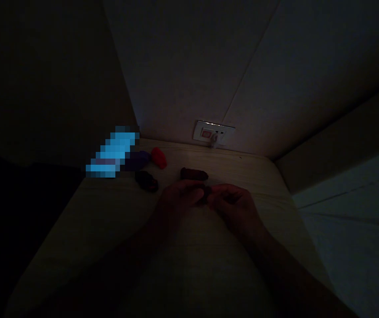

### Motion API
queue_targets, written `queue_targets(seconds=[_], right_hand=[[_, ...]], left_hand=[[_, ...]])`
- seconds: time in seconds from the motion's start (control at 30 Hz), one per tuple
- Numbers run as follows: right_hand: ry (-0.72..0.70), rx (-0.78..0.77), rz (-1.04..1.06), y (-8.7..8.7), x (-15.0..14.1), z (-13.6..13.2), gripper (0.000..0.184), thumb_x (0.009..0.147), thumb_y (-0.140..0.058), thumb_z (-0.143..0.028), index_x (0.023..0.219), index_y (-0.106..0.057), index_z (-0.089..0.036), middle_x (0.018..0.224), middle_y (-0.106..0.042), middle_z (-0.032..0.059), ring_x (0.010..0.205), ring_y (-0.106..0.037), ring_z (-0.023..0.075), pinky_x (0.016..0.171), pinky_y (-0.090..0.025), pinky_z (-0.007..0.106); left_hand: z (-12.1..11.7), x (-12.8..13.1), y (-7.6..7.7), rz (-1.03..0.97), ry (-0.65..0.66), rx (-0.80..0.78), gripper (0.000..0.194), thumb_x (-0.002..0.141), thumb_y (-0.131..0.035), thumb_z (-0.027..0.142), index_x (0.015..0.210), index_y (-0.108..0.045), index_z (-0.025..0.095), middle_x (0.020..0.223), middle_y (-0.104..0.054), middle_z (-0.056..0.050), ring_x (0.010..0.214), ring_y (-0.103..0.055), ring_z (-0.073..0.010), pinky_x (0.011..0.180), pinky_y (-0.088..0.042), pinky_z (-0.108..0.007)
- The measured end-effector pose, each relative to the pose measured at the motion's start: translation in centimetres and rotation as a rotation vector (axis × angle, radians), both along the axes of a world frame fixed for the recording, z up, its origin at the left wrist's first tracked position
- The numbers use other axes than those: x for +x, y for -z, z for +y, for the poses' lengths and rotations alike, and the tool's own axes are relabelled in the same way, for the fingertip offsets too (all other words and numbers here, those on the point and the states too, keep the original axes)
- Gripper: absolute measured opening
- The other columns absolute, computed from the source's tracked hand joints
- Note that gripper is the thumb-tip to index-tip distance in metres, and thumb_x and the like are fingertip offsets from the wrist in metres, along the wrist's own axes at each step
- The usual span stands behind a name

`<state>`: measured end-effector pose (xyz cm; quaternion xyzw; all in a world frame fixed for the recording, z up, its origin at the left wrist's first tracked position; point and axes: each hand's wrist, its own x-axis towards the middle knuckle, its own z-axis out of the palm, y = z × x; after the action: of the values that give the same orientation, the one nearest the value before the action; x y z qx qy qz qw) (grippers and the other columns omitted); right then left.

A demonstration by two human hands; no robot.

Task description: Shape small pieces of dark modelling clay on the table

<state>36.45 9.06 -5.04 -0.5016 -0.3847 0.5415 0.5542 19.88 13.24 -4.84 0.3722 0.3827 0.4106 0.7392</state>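
In the dim light a small dark lump (205, 194) shows between my two hands; it looks like modelling clay, but its kind is hard to make out. My left hand (181, 196) is closed, with thumb and fingers pinching the lump from the left. From the right, the fingertips of my right hand (231, 201) pinch at the same lump. Just beyond my hands lies a thick dark brown roll (194, 174). To the left are a bright red lump (158, 158), a purple-blue piece (138, 160) and a black lump (146, 181) with a reddish spot.
Everything rests on a pale wood-grain tabletop (189, 265). A bright pixelated screen (114, 152) is at its left back edge. Behind stands a wall with a switch-and-socket plate (213, 132) holding a plug. White fabric (351, 251) borders the right side.
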Motion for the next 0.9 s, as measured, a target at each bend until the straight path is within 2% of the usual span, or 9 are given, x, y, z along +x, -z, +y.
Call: queue_targets(seconds=[0.13, 0.33, 0.4, 0.47, 0.57, 0.7, 0.8, 0.9], right_hand=[[0.001, -0.017, -0.047, -0.3, -0.2, -0.2, 0.019, 0.071, -0.093, -0.033, 0.081, -0.082, -0.022, 0.071, -0.079, 0.0015, 0.064, -0.072, 0.0154, 0.064, -0.058, 0.028], [-0.035, -0.049, -0.104, -1.1, -0.7, -0.3, 0.028, 0.061, -0.097, -0.03, 0.083, -0.081, -0.024, 0.079, -0.081, 0.0011, 0.071, -0.075, 0.017, 0.071, -0.062, 0.03], [-0.053, -0.029, -0.204, -1.2, -0.7, -0.4, 0.023, 0.062, -0.096, -0.031, 0.08, -0.082, -0.024, 0.079, -0.081, 0.0012, 0.069, -0.074, 0.0174, 0.068, -0.06, 0.03], [-0.067, -0.004, -0.324, -1.3, -0.8, -0.6, 0.015, 0.069, -0.092, -0.033, 0.074, -0.082, -0.023, 0.071, -0.079, 0.001, 0.061, -0.069, 0.0161, 0.059, -0.055, 0.028], [-0.084, 0.029, -0.411, -1.4, -0.8, -0.9, 0.02, 0.077, -0.085, -0.037, 0.067, -0.079, -0.021, 0.063, -0.075, 0.0017, 0.055, -0.063, 0.0145, 0.053, -0.048, 0.027], [-0.13, 0.056, -0.368, -1.7, -0.9, -1.0, 0.023, 0.078, -0.085, -0.04, 0.067, -0.078, -0.021, 0.065, -0.074, 0.0021, 0.059, -0.063, 0.015, 0.058, -0.048, 0.028], [-0.163, 0.066, -0.345, -1.9, -0.9, -1.0, 0.025, 0.078, -0.085, -0.042, 0.067, -0.076, -0.021, 0.064, -0.072, 0.0014, 0.059, -0.062, 0.0145, 0.057, -0.047, 0.027], [-0.159, 0.053, -0.306, -1.8, -0.7, -0.8, 0.027, 0.083, -0.082, -0.046, 0.073, -0.076, -0.021, 0.064, -0.073, 0.0016, 0.06, -0.065, 0.0148, 0.059, -0.05, 0.026]], left_hand=[[-0.1, -0.3, -0.2, 0.174, 0.041, 0.15, 0.014, 0.081, -0.077, 0.032, 0.08, -0.078, 0.018, 0.075, -0.076, -0.003, 0.073, -0.068, -0.0169, 0.073, -0.053, -0.029], [-0.3, -0.5, -0.4, 0.204, -0.008, 0.15, 0.017, 0.081, -0.077, 0.036, 0.079, -0.078, 0.019, 0.076, -0.075, -0.002, 0.073, -0.067, -0.0183, 0.072, -0.051, -0.03], [-0.4, -0.4, -0.6, 0.204, -0.018, 0.153, 0.017, 0.081, -0.077, 0.036, 0.079, -0.078, 0.019, 0.079, -0.076, -0.003, 0.077, -0.068, -0.0191, 0.075, -0.051, -0.03], [-0.5, -0.4, -0.6, 0.199, -0.021, 0.144, 0.017, 0.08, -0.077, 0.036, 0.08, -0.078, 0.019, 0.082, -0.076, -0.003, 0.08, -0.068, -0.0197, 0.076, -0.05, -0.03], [-0.6, -0.4, -0.5, 0.155, -0.005, 0.108, 0.018, 0.08, -0.079, 0.037, 0.078, -0.077, 0.019, 0.077, -0.074, -0.001, 0.075, -0.065, -0.0175, 0.072, -0.048, -0.028], [-0.4, -0.2, -0.4, -0.015, 0.008, 0.001, 0.021, 0.075, -0.082, 0.036, 0.07, -0.073, 0.017, 0.066, -0.065, 0.001, 0.063, -0.057, -0.0121, 0.064, -0.044, -0.025], [-0.2, 0.0, -0.7, -0.098, -0.008, -0.086, 0.021, 0.068, -0.083, 0.032, 0.067, -0.071, 0.016, 0.064, -0.064, 0.001, 0.062, -0.056, -0.0118, 0.061, -0.043, -0.025], [0.0, 0.0, -0.7, -0.106, -0.038, -0.097, 0.016, 0.067, -0.08, 0.03, 0.07, -0.071, 0.016, 0.066, -0.066, 0.0, 0.061, -0.057, -0.0124, 0.059, -0.044, -0.026]])
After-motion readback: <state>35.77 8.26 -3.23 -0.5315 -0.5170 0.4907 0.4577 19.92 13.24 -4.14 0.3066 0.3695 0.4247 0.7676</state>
